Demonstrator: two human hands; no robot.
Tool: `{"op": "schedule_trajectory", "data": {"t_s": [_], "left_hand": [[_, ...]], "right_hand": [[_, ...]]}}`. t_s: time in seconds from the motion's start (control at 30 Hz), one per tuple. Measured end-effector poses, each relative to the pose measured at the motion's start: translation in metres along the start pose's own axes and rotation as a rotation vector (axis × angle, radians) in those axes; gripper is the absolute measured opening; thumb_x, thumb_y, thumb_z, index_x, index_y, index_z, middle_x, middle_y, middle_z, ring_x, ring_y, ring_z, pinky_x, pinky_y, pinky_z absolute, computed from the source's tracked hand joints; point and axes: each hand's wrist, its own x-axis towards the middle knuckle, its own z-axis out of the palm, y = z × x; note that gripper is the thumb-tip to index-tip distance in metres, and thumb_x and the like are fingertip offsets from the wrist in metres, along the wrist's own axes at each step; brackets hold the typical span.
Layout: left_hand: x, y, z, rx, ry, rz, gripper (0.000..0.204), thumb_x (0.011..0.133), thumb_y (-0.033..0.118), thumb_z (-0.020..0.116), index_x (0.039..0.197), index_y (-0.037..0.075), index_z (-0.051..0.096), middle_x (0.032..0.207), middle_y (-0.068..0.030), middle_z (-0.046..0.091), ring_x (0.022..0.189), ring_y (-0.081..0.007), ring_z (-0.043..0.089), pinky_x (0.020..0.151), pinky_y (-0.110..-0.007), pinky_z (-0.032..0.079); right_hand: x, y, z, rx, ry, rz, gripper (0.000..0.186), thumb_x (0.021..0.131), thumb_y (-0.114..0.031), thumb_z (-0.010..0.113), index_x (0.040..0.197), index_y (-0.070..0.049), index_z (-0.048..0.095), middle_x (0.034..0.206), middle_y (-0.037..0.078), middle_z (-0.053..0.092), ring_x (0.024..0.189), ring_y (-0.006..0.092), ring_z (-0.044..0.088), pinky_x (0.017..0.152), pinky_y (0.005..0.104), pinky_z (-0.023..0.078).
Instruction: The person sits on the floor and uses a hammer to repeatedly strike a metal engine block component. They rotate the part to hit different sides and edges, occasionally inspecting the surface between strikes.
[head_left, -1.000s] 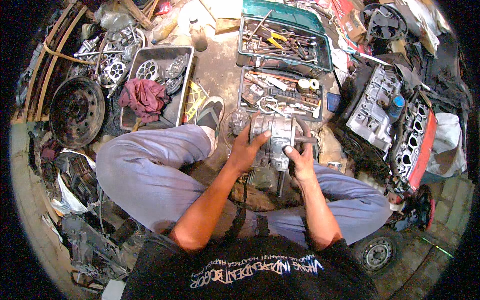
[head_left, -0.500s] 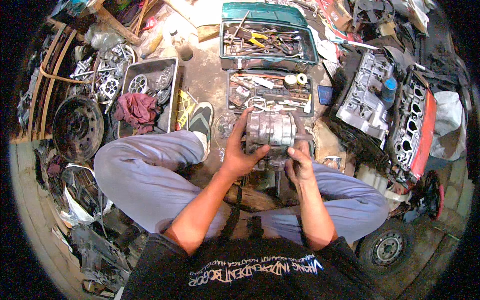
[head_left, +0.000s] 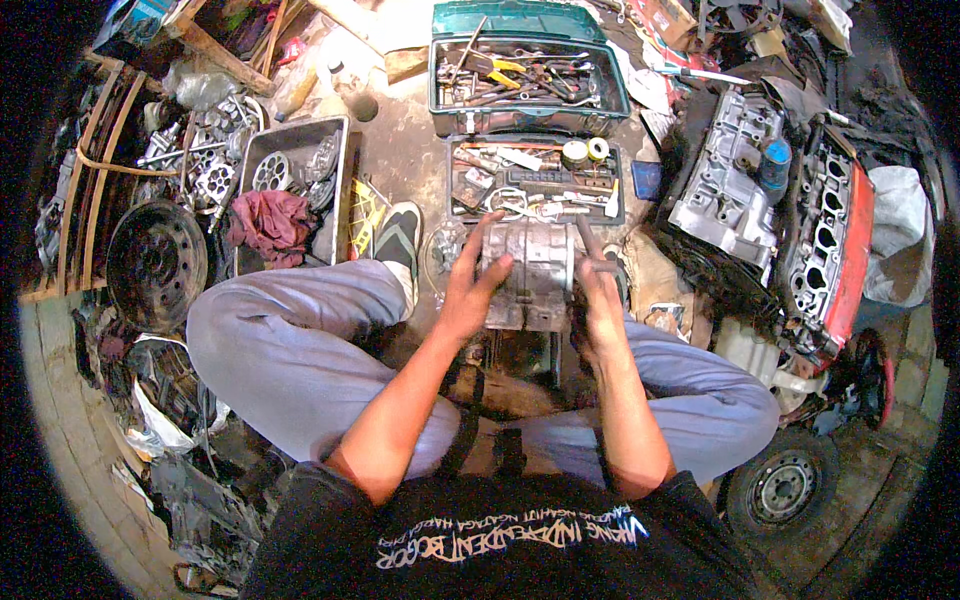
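Observation:
A grey, drum-shaped metal car part [head_left: 530, 270], much like an air-conditioning compressor, is between my two hands in front of my crossed legs. My left hand [head_left: 476, 280] lies against its left side, thumb over the near top edge. On the right end is my right hand [head_left: 598, 300], its fingers partly hidden behind the part and slightly blurred. Beneath the part, dark metal pieces [head_left: 535, 355] show, though I cannot tell whether it rests on them. Just beyond my hands lies a black tray [head_left: 625, 195] holding small tools and two tape rolls [head_left: 588, 151].
Farther back stands an open green toolbox [head_left: 434, 90] full of wrenches and pliers. A grey bin [head_left: 346, 165] with metal parts and a maroon rag [head_left: 270, 228] is at left. Engine heads [head_left: 735, 185] lie at right, above a wheel [head_left: 780, 488]. A bare rim [head_left: 157, 262] stands far left.
The metal part has turned between my hands and its near face looks different. My left thumb has moved up and away from me. My right hand has shifted its hold on the end.

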Motion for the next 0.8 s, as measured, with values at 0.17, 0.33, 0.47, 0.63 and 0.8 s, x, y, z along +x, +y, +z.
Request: {"op": "schedule_trajectory", "data": {"t_s": [0.17, 0.33, 0.47, 0.63, 0.8], "left_hand": [[-0.004, -0.015, -0.008, -0.42, -0.021, -0.6, 0.082, 0.09, 0.065, 0.057, 0.148, 0.008, 0.048, 0.142, -0.0136, 0.058, 0.126, -0.0315, 0.058, 0.107, -0.045, 0.045], [-0.012, -0.008, 0.0, -0.508, -0.157, -0.767, 0.077, 0.092, 0.065, 0.055, 0.144, 0.009, 0.051, 0.136, -0.0132, 0.063, 0.12, -0.0299, 0.064, 0.103, -0.047, 0.051], [-0.011, -0.033, -0.002, -0.528, -0.193, -0.826, 0.074, 0.094, 0.065, 0.054, 0.143, 0.009, 0.053, 0.136, -0.0118, 0.063, 0.119, -0.0293, 0.065, 0.101, -0.047, 0.052], [-0.009, -0.031, 0.008, -0.373, -0.255, -0.862, 0.078, 0.089, 0.078, 0.046, 0.135, 0.016, 0.06, 0.119, -0.0067, 0.071, 0.107, -0.0253, 0.066, 0.084, -0.051, 0.053], [-0.007, -0.032, 0.024, -0.357, -0.17, -0.918, 0.08, 0.091, 0.077, 0.044, 0.139, 0.015, 0.058, 0.132, -0.0109, 0.065, 0.12, -0.0305, 0.061, 0.101, -0.053, 0.045]], "right_hand": [[0.02, 0.024, -0.016, -0.37, 0.052, -0.209, 0.044, 0.105, -0.028, 0.055, 0.142, -0.005, 0.058, 0.148, 0.015, 0.052, 0.137, 0.0268, 0.046, 0.115, 0.0387, 0.035], [0.029, 0.042, -0.029, -0.365, 0.295, -0.024, 0.042, 0.104, -0.032, 0.059, 0.12, 0.005, 0.069, 0.106, 0.013, 0.073, 0.095, 0.0192, 0.064, 0.086, 0.0352, 0.051], [0.032, 0.053, -0.042, -0.406, 0.33, -0.006, 0.044, 0.102, -0.035, 0.061, 0.113, 0.007, 0.07, 0.095, 0.011, 0.072, 0.085, 0.0185, 0.062, 0.077, 0.0357, 0.051], [0.033, 0.061, -0.051, -0.29, 0.366, 0.05, 0.042, 0.1, -0.034, 0.064, 0.107, 0.006, 0.071, 0.094, 0.01, 0.071, 0.087, 0.0199, 0.062, 0.077, 0.0372, 0.051], [0.039, 0.084, -0.069, -0.018, 0.478, 0.258, 0.038, 0.095, -0.028, 0.068, 0.116, 0.004, 0.066, 0.105, 0.014, 0.069, 0.09, 0.0261, 0.066, 0.078, 0.0414, 0.053]]}}
